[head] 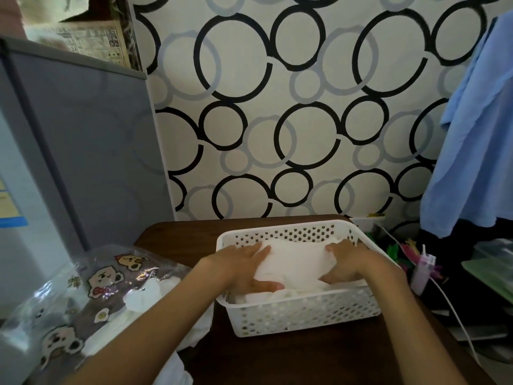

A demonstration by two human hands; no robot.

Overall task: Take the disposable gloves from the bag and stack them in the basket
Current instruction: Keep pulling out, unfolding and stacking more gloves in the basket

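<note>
From the head view, one white plastic basket (299, 315) sits on the dark brown wooden worktop (305, 362), its walls pierced with rows of round holes and its rim smooth and rounded at the corners. Inside lies a soft, crumpled pile of thin white disposable gloves (294, 259), filling most of the basket floor; how many gloves are in it cannot be counted. Both hands reach into the basket. The left hand (244, 265) lies on the left side of the pile with fingers straight and flat, thumb stretched along the near edge, pressing the gloves. The right hand (347, 262) rests on the right side of the pile, fingers bent over the film at its edge and thumb pointing inward; whether it pinches the gloves or only presses them cannot be told.

To the left of the basket, partly over the worktop's edge, lies one glossy clear plastic bag (83, 295) printed with cartoon bears and fried eggs; more white gloves (150, 295) show at its open mouth and spill beside the left forearm.

Behind stands a wall (277, 107) papered with black and grey circles. A grey-blue cabinet (83, 148) is at the left, a blue cloth (472, 134) hangs at the right, and a white cable (455, 315) trails past the worktop's right edge.
</note>
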